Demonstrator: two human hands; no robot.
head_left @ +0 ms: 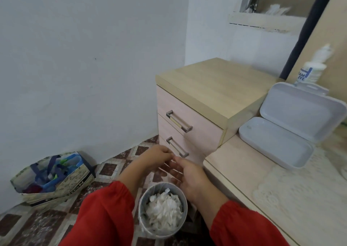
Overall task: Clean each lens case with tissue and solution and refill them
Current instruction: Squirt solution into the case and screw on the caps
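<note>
Well apart — open lens case (pixel 293 127) on table, right hand (pixel 187 178) beyond.

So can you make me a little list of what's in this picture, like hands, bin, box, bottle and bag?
left hand: above the floor by the drawers, fingertips meeting the right hand's; too small to tell if it pinches anything
right hand: fingers loosely curved, above the bin
bin: on the floor, full of crumpled white tissue
box: white, lid open, on the table
bottle: white, behind the box
bag: on the floor by the wall
</note>
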